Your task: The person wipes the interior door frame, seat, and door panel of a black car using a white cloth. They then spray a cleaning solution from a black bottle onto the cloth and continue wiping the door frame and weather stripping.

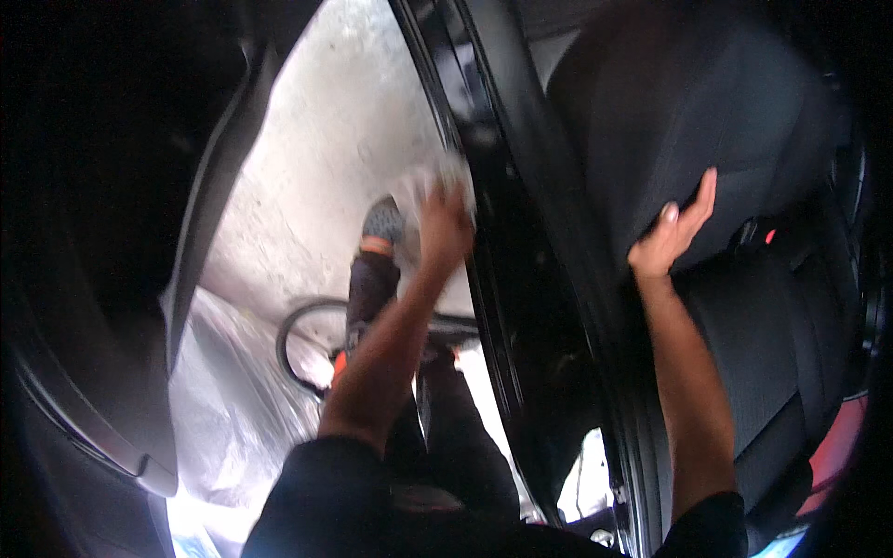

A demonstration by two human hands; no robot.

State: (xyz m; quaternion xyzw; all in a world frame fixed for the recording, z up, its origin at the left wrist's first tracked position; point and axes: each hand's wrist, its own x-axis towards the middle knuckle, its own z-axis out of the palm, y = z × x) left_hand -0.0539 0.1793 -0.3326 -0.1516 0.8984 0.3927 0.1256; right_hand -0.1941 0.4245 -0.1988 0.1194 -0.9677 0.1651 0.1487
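My left hand (446,228) is smeared by motion at the edge of the car's black door frame (507,242). Its fingers look closed on a pale, blurred cloth (459,174), which overlaps the frame's edge. Inside the car, my right hand (672,240) is open, with its fingers stretched out and its thumb apart. It lies against or just over the dark fabric car seat (716,102); exact contact cannot be made out.
The open car door (112,186) stands to the left. Under me is a pale, stained floor (316,121). A black hose (284,344) curves beside my leg, near clear plastic sheeting (233,400). A seat-belt buckle (755,234) with a red button sits by the seat.
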